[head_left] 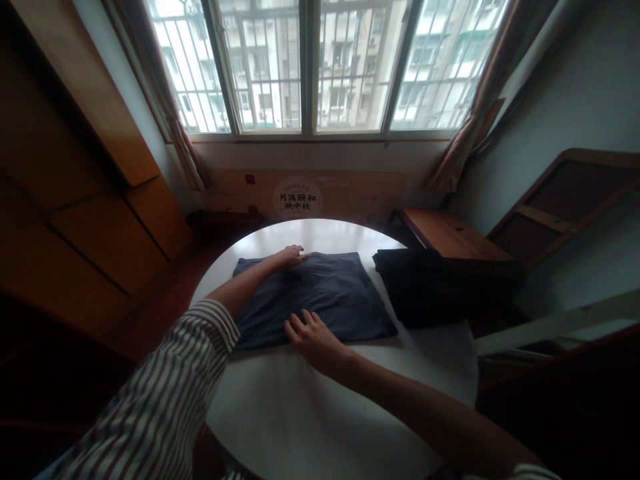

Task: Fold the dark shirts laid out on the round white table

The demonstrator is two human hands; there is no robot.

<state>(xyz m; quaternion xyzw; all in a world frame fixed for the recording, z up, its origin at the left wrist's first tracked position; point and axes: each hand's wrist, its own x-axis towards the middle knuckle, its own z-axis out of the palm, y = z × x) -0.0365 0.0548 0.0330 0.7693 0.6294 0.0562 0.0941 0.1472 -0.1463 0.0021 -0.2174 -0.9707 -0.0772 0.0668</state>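
Observation:
A grey-blue folded garment (340, 293) lies flat across the white round table (280, 400), with a few soft creases in it. At its far edge rests my left hand (290, 257), fingers pointing right and a little apart. My right hand (317, 341) lies on the near edge, its fingers spread over the cloth. Neither hand lifts the fabric. What exact kind of garment it is cannot be made out.
A black folded cloth pile (415, 283) sits at the table's right side. Behind it stands a brown wooden desk (450, 233). Wooden cabinets (110, 240) line the left, and a barred window (310, 67) with curtains is ahead. A wooden-framed chair or panel (560, 200) leans at the right.

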